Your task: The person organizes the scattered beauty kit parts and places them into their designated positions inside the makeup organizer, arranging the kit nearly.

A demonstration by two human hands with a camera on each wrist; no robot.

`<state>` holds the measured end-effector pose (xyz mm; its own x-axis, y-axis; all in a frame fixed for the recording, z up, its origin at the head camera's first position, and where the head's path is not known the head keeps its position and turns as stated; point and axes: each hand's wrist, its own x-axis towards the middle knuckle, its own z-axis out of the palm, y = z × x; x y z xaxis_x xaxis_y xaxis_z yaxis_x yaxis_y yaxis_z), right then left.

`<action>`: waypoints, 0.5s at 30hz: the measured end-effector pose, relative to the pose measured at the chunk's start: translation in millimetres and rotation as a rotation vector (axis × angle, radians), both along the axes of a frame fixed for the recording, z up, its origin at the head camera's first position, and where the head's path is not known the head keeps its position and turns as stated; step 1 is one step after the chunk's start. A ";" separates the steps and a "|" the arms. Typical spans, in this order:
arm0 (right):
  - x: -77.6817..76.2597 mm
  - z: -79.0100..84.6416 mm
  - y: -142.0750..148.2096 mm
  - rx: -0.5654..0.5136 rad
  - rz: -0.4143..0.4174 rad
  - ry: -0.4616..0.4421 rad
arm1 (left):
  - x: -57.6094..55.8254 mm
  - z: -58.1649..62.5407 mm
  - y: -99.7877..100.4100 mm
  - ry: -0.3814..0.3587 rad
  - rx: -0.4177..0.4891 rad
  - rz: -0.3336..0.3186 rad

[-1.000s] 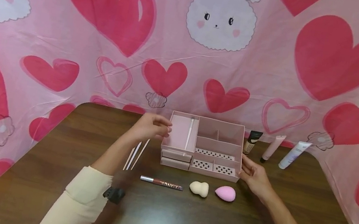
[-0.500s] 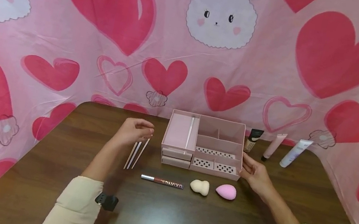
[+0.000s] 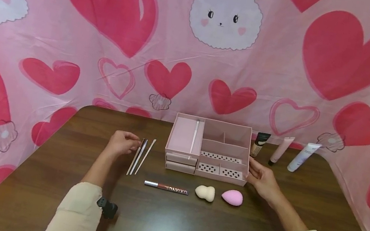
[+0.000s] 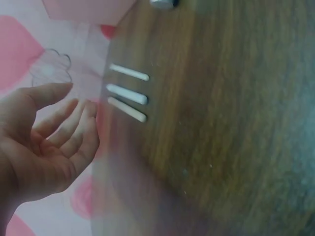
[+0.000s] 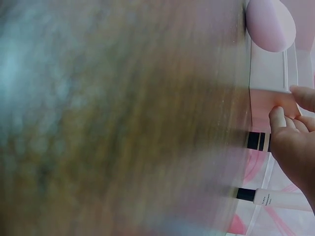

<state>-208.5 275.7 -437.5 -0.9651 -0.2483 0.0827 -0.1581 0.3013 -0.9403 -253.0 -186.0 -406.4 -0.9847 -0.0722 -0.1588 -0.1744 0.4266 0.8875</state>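
Observation:
My left hand (image 3: 123, 144) is just left of three thin makeup brushes (image 3: 145, 157) on the table. In the left wrist view its fingers are loosely bent with nothing between them, and the light handles (image 4: 128, 93) point away from the hand. My right hand (image 3: 262, 181) touches the right side of a pink makeup organizer (image 3: 183, 134), fingers along the side wall (image 5: 268, 101) and thumb at its front edge. One more thin brush (image 3: 194, 138) lies in the organizer's upper left tray.
In front of the organizer lie a lip gloss tube (image 3: 166, 187), a cream sponge (image 3: 205, 193) and a pink sponge (image 3: 232, 197). Behind the right hand stand a black-capped tube (image 3: 259, 145), a pink tube (image 3: 280, 151) and a white tube (image 3: 303, 158). A printed pink cloth (image 3: 184, 16) hangs behind.
My left hand has moved from the organizer's left edge leftward and down to beside the loose brushes. The right hand has stayed at the organizer's right side.

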 end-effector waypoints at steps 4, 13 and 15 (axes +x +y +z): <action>0.1 0.2 -0.3 0.002 -0.003 -0.007 | -2.3 -8.2 -6.9 -0.002 -0.127 0.000; 0.4 0.0 -1.3 0.004 -0.003 -0.011 | -5.4 -16.3 -11.9 -0.048 -0.278 -0.056; 0.0 0.2 -1.3 0.006 -0.005 -0.006 | -4.4 -15.2 -11.0 -0.046 -0.291 -0.058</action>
<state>-208.5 274.4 -437.3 -0.9667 -0.2445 0.0757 -0.1514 0.3079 -0.9393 -257.4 -197.0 -421.6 -0.9807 -0.0646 -0.1847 -0.1796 0.6722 0.7182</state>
